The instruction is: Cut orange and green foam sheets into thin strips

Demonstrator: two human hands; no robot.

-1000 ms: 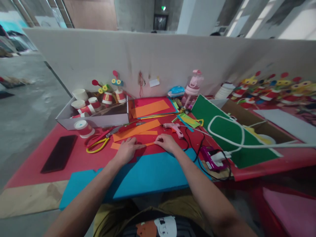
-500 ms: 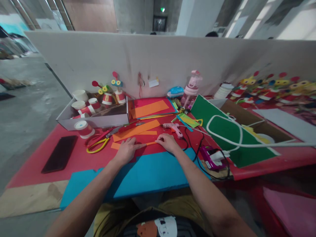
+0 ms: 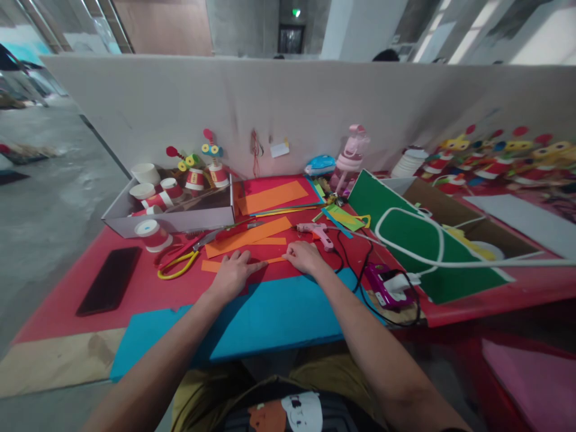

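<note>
Narrow orange paper strip [image 3: 276, 260]: I have the right hand [image 3: 302, 258] pinching one end, left hand [image 3: 234, 275] spread, forefinger at the other. Best handled, I judge, flat and lightly taut.

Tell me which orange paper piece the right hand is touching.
The narrow strip showing between the left hand and right hand, its end at the right fingertips. The other orange pieces lie farther back.

A red-topped bench [image 3: 166, 294] stands before a long, pale partition [image 3: 180, 96]. Beyond: a grey wall [image 3: 243, 27], 1 dark doorway [image 3: 291, 39], 1 glowing green sign [image 3: 296, 12]. Grey floor [image 3: 40, 144] stretches left.
</note>
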